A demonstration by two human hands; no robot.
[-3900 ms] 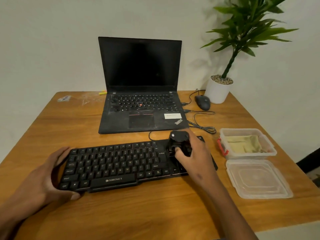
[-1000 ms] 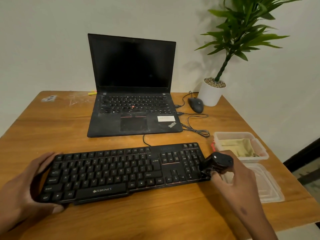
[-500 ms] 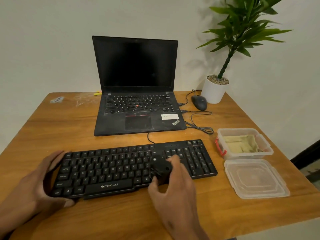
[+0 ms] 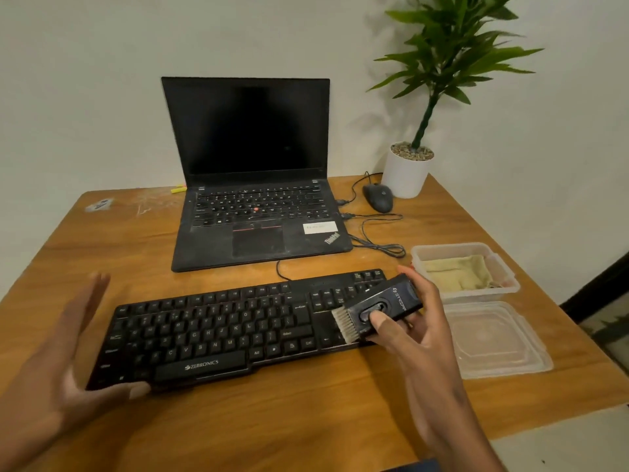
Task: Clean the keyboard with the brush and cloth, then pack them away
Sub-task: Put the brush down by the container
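A black Zebronics keyboard [image 4: 218,330] lies across the wooden table [image 4: 306,413] in front of me. My right hand [image 4: 413,321] grips a black brush [image 4: 381,306] over the keyboard's right end, thumb on its top, pale bristles pointing left and down near the arrow keys. My left hand [image 4: 58,366] is open at the keyboard's left end, fingers straight and lifted, thumb lying along the front left edge. A yellowish cloth [image 4: 457,272] lies inside a clear plastic box [image 4: 509,287] to the right.
The box's clear lid [image 4: 493,342] lies flat on the table near the right edge. Behind the keyboard stands an open black laptop [image 4: 253,185]. A mouse [image 4: 377,197], loose cables [image 4: 377,240] and a potted plant [image 4: 410,168] sit at the back right.
My right hand has carried the brush from the keyboard's middle to its right end and turned it so its top and bristles show. My left hand has opened, its fingers lifted off the keyboard's left end.
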